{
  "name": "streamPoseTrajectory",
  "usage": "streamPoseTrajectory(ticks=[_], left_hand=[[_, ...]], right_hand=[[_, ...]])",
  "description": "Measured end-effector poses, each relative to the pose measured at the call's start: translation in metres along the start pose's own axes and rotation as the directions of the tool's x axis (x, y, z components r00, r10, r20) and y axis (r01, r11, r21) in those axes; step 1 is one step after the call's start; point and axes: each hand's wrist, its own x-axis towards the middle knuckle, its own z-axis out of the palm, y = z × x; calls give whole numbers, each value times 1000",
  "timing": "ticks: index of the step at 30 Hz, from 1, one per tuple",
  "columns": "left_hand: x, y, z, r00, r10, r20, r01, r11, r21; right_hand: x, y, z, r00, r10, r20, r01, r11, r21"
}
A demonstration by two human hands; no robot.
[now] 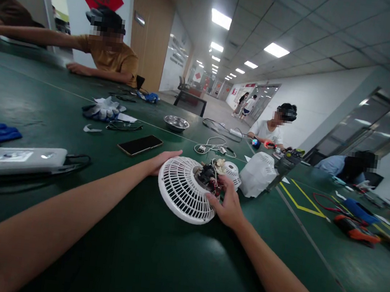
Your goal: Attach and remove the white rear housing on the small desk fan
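A white fan head (188,197) is tilted in front of me above the green table, its round slatted grille facing up towards me. Dark motor parts and wires (213,174) show uncovered at its middle. My left hand (163,161) holds the grille's far left rim; most of its fingers are hidden behind it. On the other side, my right hand (228,204) grips the fan head beside the motor, thumb on the near side and fingers around the wires. Just behind it are a small vented white cover (231,172) and a white plastic housing (258,173).
A phone (140,144), a metal bowl (176,123) and a white cable (216,147) lie beyond my hands. Gloves (103,108) and a white power strip (15,162) are leftward. At right are a dark cylinder (286,166) and an orange multimeter (355,229). Other people sit around the table.
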Motion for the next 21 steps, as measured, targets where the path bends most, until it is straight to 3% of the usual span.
streamPoseTrajectory(ticks=[2, 5, 9, 14, 18, 21], left_hand=[[2, 0, -4, 989, -111, 96, 115, 993, -30], [8, -4, -9, 995, -101, -3, 101, 994, 35], [15, -8, -10, 997, -67, -37, 69, 996, 56], [11, -6, -7, 996, -60, -73, 65, 996, 66], [7, -2, -3, 993, -54, -103, 61, 996, 69], [5, -1, -1, 993, -50, -102, 57, 996, 73]], right_hand=[[2, 2, -1, 999, -34, 28, 34, 999, -11], [8, 14, -8, 998, -30, -48, 28, 998, -53], [15, 45, -15, 967, 39, -251, -105, 961, -256], [16, 76, -17, 953, 220, -208, -268, 931, -247], [19, 76, -18, 907, 311, -284, -351, 931, -98], [21, 70, -16, 801, 500, -330, -406, 858, 313]])
